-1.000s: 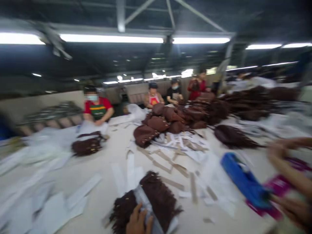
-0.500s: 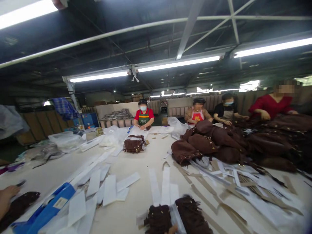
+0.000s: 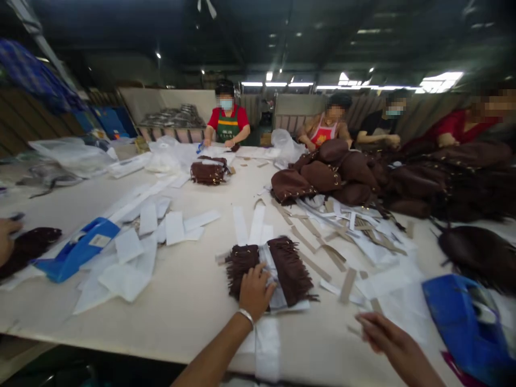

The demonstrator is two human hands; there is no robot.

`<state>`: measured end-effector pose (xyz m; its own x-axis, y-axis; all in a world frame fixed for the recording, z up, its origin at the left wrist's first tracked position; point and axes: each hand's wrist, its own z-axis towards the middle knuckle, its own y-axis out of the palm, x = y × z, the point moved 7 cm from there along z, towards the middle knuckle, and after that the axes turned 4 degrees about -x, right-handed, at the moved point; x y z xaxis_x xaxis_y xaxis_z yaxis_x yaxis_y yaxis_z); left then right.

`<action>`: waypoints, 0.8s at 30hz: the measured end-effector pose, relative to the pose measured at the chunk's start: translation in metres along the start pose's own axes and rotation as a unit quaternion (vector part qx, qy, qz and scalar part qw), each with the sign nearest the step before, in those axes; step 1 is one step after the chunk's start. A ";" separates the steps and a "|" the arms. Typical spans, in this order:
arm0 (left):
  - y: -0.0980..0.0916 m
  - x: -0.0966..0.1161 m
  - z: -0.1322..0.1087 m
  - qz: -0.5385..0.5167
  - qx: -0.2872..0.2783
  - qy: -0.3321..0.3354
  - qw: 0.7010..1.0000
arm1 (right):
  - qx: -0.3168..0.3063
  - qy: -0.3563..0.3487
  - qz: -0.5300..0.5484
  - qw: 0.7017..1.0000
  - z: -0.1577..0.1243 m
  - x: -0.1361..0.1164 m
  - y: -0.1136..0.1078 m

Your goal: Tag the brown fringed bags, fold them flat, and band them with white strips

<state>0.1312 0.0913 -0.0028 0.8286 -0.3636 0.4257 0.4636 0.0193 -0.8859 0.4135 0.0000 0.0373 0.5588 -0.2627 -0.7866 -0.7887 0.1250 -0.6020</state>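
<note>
My left hand (image 3: pixel 255 290), with a silvery bangle at its wrist, lies with fingers outstretched on a dark brown fringed leather piece (image 3: pixel 237 269). Beside that piece is a second fringed section (image 3: pixel 288 269), with a clear plastic band (image 3: pixel 274 279) and white paper between the two. To the right, my right hand (image 3: pixel 389 341) is closed in a pinch over the table. A thin pale strip (image 3: pixel 353 329) sticks out from its fingertips, too blurred to name surely. A blue tape dispenser (image 3: pixel 463 322) stands right of this hand.
White paper pieces (image 3: pixel 129 247) and another blue tape dispenser (image 3: pixel 76 250) lie left, near another person's hand (image 3: pixel 6 231). Brown bags (image 3: pixel 322 177) are heaped at the right above beige strips (image 3: pixel 346 285). Several people work across the table (image 3: pixel 193 333).
The view has tilted down. My left hand now shows fully on the fringed piece, and my right hand has come into view. The person opposite has moved their hands apart.
</note>
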 end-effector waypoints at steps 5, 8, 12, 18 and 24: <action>-0.001 -0.003 0.002 -0.004 -0.002 0.003 1.000 | -0.208 -0.074 0.088 0.971 0.018 -0.059 0.105; 0.000 -0.004 0.001 -0.004 0.000 0.007 1.000 | -0.215 -0.089 0.024 0.972 0.053 -0.090 0.152; -0.001 -0.006 0.001 -0.013 0.008 0.004 1.000 | -0.170 -0.090 -0.071 0.979 0.081 -0.094 0.177; -0.001 -0.010 0.002 -0.032 0.010 0.000 0.999 | -0.137 -0.071 -0.151 0.976 0.091 -0.092 0.181; -0.001 -0.011 0.003 -0.047 0.010 -0.007 0.999 | -0.120 -0.058 -0.193 0.972 0.089 -0.098 0.180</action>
<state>0.1221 0.0979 -0.0061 0.7862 -0.3507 0.5089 0.5447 0.0042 -0.8386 0.2397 0.1338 -0.0068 0.8394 -0.1335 -0.5268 -0.5434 -0.1926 -0.8171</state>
